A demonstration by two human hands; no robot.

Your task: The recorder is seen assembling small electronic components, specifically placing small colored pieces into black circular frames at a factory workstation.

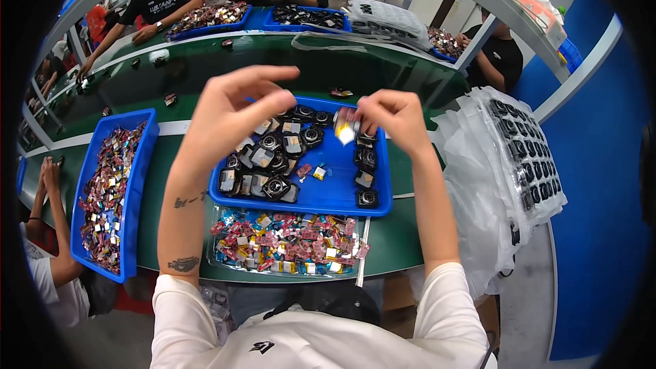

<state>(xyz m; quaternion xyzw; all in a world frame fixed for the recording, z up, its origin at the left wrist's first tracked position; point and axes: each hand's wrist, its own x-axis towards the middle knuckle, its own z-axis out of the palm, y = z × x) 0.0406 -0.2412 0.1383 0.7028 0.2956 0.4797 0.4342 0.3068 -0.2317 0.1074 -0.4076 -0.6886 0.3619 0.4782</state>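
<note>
My right hand [400, 121] pinches a small circuit board with a silver, yellow-taped battery [345, 130] above the blue tray [328, 193]. Some blur covers that part. Over the tray's far left corner is my left hand [240, 99], thumb and fingers apart with nothing between them. Black watch-like cases [275, 187] crowd the tray's left side, several with grey blocks among them. A column of similar black cases [367, 197] runs down its right side. Between them lie a loose red board [304, 171] and a small battery [319, 173].
Nearest me, a clear tray [217, 260] holds many red boards with batteries. A tall blue bin [140, 215] of similar parts stands left. Stacked plastic trays of black cases [529, 154] are at right. Across the green conveyor [260, 55], other people work beside blue bins [307, 25].
</note>
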